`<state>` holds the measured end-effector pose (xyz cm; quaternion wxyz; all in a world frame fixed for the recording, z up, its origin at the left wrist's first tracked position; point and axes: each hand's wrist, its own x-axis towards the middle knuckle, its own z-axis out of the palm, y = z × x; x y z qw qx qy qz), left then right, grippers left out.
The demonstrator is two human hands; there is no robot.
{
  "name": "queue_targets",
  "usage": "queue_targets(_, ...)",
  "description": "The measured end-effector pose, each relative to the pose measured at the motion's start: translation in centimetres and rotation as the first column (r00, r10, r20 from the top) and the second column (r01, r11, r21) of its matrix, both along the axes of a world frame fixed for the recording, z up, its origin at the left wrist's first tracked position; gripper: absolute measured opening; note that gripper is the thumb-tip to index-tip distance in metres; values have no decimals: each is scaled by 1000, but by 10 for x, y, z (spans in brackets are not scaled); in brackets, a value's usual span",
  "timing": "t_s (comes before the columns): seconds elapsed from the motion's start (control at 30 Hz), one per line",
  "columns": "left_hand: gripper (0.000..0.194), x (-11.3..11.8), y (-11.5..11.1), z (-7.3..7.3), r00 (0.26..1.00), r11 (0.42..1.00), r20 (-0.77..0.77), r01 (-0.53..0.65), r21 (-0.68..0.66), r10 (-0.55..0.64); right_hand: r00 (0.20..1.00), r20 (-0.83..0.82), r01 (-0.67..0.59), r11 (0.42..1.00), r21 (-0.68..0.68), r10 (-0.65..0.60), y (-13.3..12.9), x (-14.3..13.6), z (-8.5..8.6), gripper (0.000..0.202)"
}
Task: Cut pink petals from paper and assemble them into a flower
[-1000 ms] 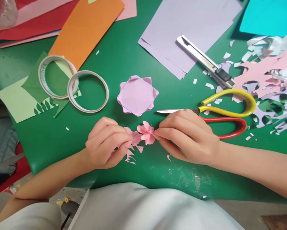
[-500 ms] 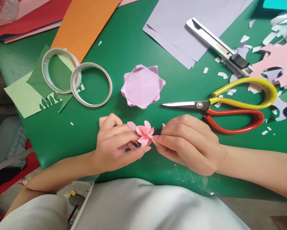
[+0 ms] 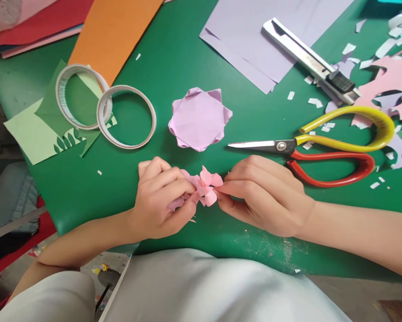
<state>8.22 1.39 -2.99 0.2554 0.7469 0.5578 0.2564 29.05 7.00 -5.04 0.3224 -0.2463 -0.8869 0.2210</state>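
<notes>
Between my two hands is a small pink paper flower (image 3: 207,184) with several petals, held just above the table near its front edge. My left hand (image 3: 164,199) is closed, thumb and fingers pinching the flower from the left; paler pink paper pieces stick out around these fingers. My right hand (image 3: 266,194) is closed too, its thumb and index fingertip gripping a petal on the flower's right side. Beyond the hands lies a lilac folded paper piece (image 3: 201,120) with a pointed rim. Scissors (image 3: 281,146) with one yellow and one red handle lie open behind my right hand.
Two tape rolls (image 3: 153,123) overlap on green paper scraps (image 3: 26,134) at the left. Orange paper (image 3: 117,36) and lilac sheets (image 3: 234,40) lie at the back. A box cutter (image 3: 308,58) rests partly on the lilac sheets. Pink cut-out scraps (image 3: 382,87) litter the right side of the green table (image 3: 96,197).
The flower has turned in my fingers, so its petals point differently. My left thumb has drawn back, and my right fingers have shifted slightly upward onto another part of it.
</notes>
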Motion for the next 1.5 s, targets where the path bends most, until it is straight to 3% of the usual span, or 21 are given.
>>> queue_targets(0.27, 15, -1, -1, -1, 1000, 1000, 12, 24, 13, -25, 997, -53, 46, 988, -150, -54, 1, -1, 1, 11)
queue_targets(0.5, 4, -2, -1, -4, 997, 998, -78, 2, 62, 3, 1000, -18, -20, 997, -74, 19, 3, 3, 0, 12)
queue_targets(0.73, 8, -11, 9, -7, 982, 988, 156, 91, 124, -110, 995, -87, -60, 961, -270, 38, 10, 1, 0, 13)
queue_targets(0.93, 17, -11, 10, -8, 982, 988, 149, 97, 121, -115, 991, -125, -101, 915, -390, 57, 18, 1, 1, 10)
queue_targets(1.07, 15, -12, 8, -7, 984, 991, 138, 106, 82, -117, 989, -134, -106, 909, -402, 57, 19, 3, 2, 10)
queue_targets(1.23, 3, -8, 11, -9, 980, 985, 179, 57, 166, -87, 990, -125, -112, 919, -378, 69, 19, 3, 1, 10)
queue_targets(1.37, 21, -4, 12, -12, 984, 982, 168, 27, 189, -60, 992, -102, -109, 941, -321, 80, 17, 1, 0, 10)
queue_targets(1.5, 16, -1, 10, -14, 994, 980, 113, -20, 198, -3, 993, -78, -108, 949, -295, 88, 16, -1, -1, 9)
